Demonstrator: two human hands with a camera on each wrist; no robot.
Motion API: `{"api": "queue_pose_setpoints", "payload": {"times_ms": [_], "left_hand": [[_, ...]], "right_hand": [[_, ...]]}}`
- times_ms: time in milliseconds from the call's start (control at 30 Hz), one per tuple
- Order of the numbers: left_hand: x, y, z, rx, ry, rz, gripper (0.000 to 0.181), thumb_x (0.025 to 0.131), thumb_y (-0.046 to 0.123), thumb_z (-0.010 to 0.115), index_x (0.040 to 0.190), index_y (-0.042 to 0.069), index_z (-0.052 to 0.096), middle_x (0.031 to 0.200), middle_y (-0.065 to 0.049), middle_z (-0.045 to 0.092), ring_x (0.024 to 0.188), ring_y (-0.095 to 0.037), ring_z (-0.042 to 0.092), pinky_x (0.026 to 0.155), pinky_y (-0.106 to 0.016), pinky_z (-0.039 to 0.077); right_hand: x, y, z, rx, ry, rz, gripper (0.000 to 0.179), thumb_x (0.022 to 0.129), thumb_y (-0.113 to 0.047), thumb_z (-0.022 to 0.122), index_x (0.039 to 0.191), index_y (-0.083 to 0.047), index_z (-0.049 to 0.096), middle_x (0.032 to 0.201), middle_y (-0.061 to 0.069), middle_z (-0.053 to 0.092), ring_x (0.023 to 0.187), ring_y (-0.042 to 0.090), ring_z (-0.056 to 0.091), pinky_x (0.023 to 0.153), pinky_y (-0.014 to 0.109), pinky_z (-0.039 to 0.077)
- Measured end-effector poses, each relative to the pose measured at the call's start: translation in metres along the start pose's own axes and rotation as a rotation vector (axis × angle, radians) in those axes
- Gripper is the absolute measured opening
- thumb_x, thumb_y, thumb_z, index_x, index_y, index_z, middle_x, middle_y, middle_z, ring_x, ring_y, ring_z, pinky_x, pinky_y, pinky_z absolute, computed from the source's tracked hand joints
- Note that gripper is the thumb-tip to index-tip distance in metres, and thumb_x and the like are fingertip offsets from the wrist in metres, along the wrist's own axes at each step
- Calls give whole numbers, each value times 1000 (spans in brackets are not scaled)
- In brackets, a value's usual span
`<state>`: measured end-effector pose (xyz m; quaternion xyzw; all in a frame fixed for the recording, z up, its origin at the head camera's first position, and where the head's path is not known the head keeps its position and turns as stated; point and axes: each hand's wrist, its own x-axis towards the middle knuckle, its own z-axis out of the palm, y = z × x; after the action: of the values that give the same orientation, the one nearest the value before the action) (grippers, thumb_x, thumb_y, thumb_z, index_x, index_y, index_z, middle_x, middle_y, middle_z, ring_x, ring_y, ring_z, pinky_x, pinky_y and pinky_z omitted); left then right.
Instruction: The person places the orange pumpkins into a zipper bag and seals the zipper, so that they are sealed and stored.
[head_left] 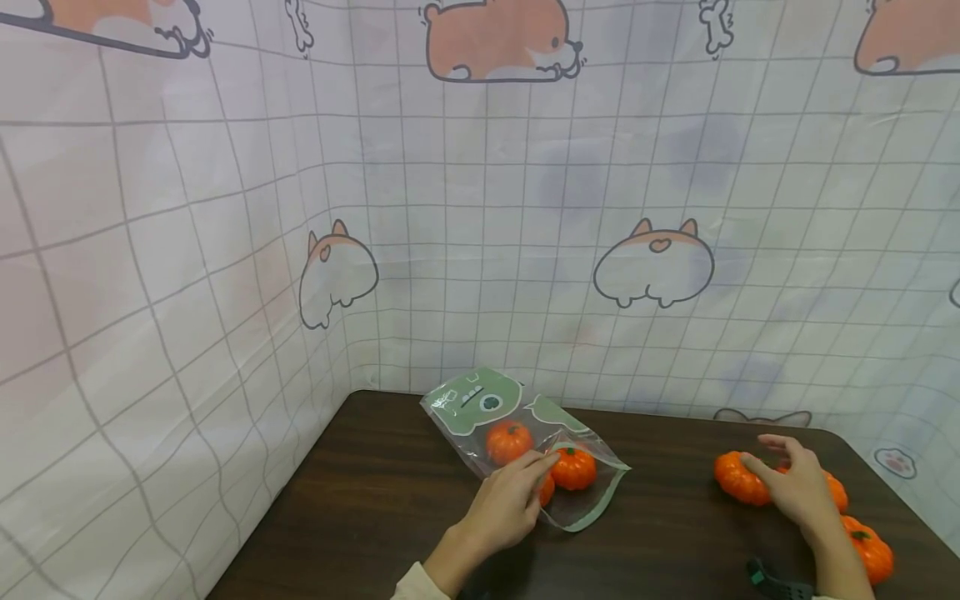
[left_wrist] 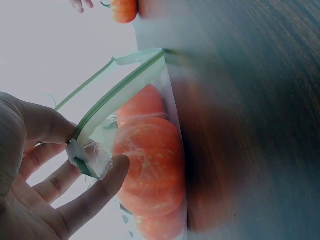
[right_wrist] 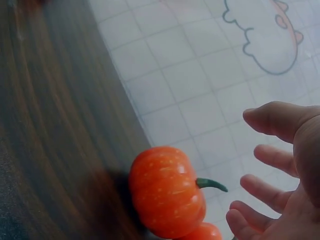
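A clear zip bag point(head_left: 468, 446) with a green animal print lies on the dark table, several small orange pumpkins point(head_left: 509, 442) inside it. My left hand point(head_left: 510, 500) pinches the green-edged mouth of the bag between thumb and fingers, as the left wrist view shows; the bag's mouth point(left_wrist: 117, 90) gapes there. On the right, my right hand point(head_left: 798, 483) hovers above a loose pumpkin point(head_left: 738, 477), fingers spread and holding nothing. In the right wrist view a green-stemmed pumpkin point(right_wrist: 167, 192) sits just beside the fingers, apart from them.
Another loose pumpkin point(head_left: 870, 552) sits by the right forearm, and one is partly hidden behind the right hand. A dark strap-like item point(head_left: 776, 581) shows near that wrist. Behind the table point(head_left: 330, 500) hangs a white grid-patterned cloth point(head_left: 525, 208) with dog drawings.
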<state>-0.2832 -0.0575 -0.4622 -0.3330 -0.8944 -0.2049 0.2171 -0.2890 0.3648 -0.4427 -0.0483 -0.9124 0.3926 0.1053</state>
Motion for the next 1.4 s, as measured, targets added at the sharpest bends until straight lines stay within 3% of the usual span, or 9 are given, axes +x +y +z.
{"api": "queue_pose_setpoints", "payload": {"times_ms": [233, 367, 500, 800, 1200, 1400], "left_hand": [[1, 0, 0, -16, -14, -12, 63, 82, 1, 69, 143, 16, 61, 129, 6, 67, 106, -11, 68, 82, -29, 57], [0, 0, 0, -21, -16, -12, 62, 83, 0, 69, 142, 16, 61, 128, 6, 67, 101, -10, 67, 80, -27, 56], [1, 0, -1, -20, -12, -5, 61, 83, 0, 68, 142, 15, 61, 127, 6, 67, 94, -8, 64, 76, -24, 54], [1, 0, -1, -26, -15, -7, 61, 83, 0, 68, 142, 16, 62, 127, 7, 67, 89, -7, 62, 73, -22, 52], [1, 0, -1, -15, -15, -2, 62, 83, -1, 66, 142, 15, 61, 129, 6, 67, 102, -10, 67, 81, -26, 56], [1, -2, 1, -13, -1, 7, 62, 82, -1, 67, 142, 15, 61, 127, 6, 68, 98, -9, 66, 78, -24, 55]], "right_hand": [[5, 8, 2, -54, -122, 60, 89, 103, -48, 51, 156, 12, 13, 154, 46, 18, 133, 63, 28, 101, 72, 34], [8, 15, 6, -88, -191, 89, 94, 103, -49, 51, 154, 17, 7, 153, 48, 15, 136, 66, 19, 109, 77, 18], [10, 20, 11, -123, -174, 58, 90, 102, -45, 54, 151, 19, 14, 149, 50, 18, 135, 67, 17, 107, 78, 8], [12, 25, 22, -128, -182, 16, 82, 99, -42, 61, 147, 16, 28, 144, 49, 16, 128, 69, 22, 101, 77, 28], [9, 24, 26, 2, -251, 52, 84, 99, -36, 66, 150, 10, 18, 149, 49, 18, 133, 65, 29, 106, 71, 35], [7, 27, 29, 39, -273, 61, 90, 97, -37, 68, 151, 9, 14, 151, 49, 15, 134, 66, 29, 105, 71, 36]]}}
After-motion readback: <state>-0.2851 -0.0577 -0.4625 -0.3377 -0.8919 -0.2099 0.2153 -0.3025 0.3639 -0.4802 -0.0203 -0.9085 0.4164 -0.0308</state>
